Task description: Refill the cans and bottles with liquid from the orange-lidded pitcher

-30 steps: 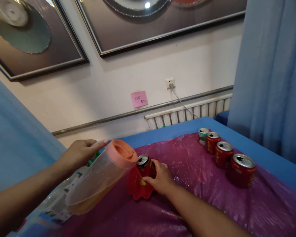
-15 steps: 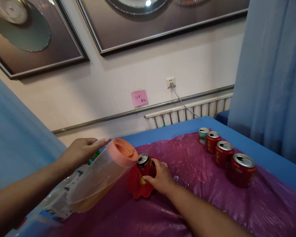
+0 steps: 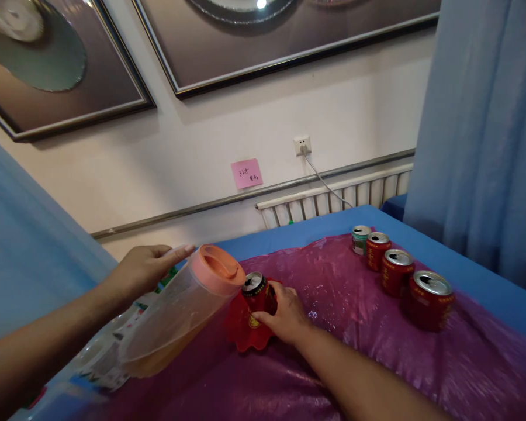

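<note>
My left hand (image 3: 151,266) holds a clear pitcher (image 3: 170,321) with an orange lid (image 3: 219,270), tilted to the right over a can; its handle is hidden behind the hand. Brownish liquid lies along the pitcher's lower side. Around a dark red can (image 3: 262,299), the fingers of my right hand (image 3: 284,313) are wrapped. The can leans slightly left, its opened top close to the lid. Beneath it is a red, wavy-edged dish (image 3: 245,336). Whether liquid flows from the lid cannot be made out.
Three red cans (image 3: 432,301) and a green-and-silver can (image 3: 360,240) stand in a row at the right on purple plastic sheeting (image 3: 333,292). Stacked clear and printed containers (image 3: 103,359) sit at the lower left. A blue curtain (image 3: 473,134) hangs at the right.
</note>
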A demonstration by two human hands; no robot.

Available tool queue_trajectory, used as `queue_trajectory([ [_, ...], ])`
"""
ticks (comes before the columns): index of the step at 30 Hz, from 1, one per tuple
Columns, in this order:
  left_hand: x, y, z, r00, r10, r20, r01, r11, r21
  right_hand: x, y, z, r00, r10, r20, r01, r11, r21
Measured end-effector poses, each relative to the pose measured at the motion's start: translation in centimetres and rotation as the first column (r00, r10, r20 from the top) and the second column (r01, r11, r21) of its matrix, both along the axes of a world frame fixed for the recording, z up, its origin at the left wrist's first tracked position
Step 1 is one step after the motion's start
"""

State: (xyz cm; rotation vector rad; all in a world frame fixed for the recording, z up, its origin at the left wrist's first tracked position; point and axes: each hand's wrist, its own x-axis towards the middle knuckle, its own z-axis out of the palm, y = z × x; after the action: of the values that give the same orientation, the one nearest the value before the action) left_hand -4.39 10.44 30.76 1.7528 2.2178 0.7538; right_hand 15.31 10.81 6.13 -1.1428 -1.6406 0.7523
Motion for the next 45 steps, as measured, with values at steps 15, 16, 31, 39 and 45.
queue_trajectory([
  [15,-0.07,0.1,-0.19,0.999,0.006,-0.035,-0.006,1.0,0.008,0.06,0.1,-0.09,1.0,-0.003,0.006,0.003,1.0,-0.008],
  [16,-0.09,0.14,-0.21,0.999,0.005,-0.035,-0.004,1.0,0.009,0.04,0.11,-0.12,1.0,-0.004,0.01,0.004,1.0,-0.01],
  [31,0.02,0.11,-0.15,0.999,0.002,-0.046,-0.001,1.0,0.018,0.1,-0.04,-0.01,1.0,-0.006,0.01,0.006,1.0,-0.009],
  [39,0.01,0.18,-0.08,0.998,-0.014,-0.054,0.014,1.0,0.001,0.04,0.11,-0.06,1.0,-0.007,0.002,0.007,1.0,0.001],
  [45,0.07,0.19,-0.04,0.998,-0.01,-0.057,0.01,1.0,-0.01,0.01,0.12,0.03,1.0,-0.012,0.009,0.012,1.0,-0.001],
])
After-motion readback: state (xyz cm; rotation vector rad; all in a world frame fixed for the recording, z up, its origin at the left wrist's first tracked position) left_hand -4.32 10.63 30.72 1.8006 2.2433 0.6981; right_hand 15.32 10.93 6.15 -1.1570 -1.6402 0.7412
